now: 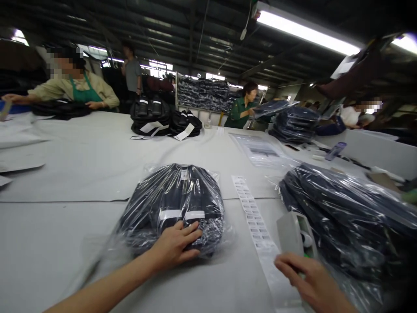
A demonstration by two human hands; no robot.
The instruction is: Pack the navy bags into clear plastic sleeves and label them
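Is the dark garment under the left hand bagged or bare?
Bagged: shiny clear plastic wraps the dark garment, with the left hand pressing on top.

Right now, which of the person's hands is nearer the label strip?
Right. The right hand rests at the label strip's near end; the left hand presses the bagged garment beside it.

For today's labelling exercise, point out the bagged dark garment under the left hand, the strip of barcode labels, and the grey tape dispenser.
bagged dark garment (174,200): head view, top of the folded bundle.
strip of barcode labels (252,215): head view, middle of the strip.
grey tape dispenser (288,232): head view, its flat grey side.
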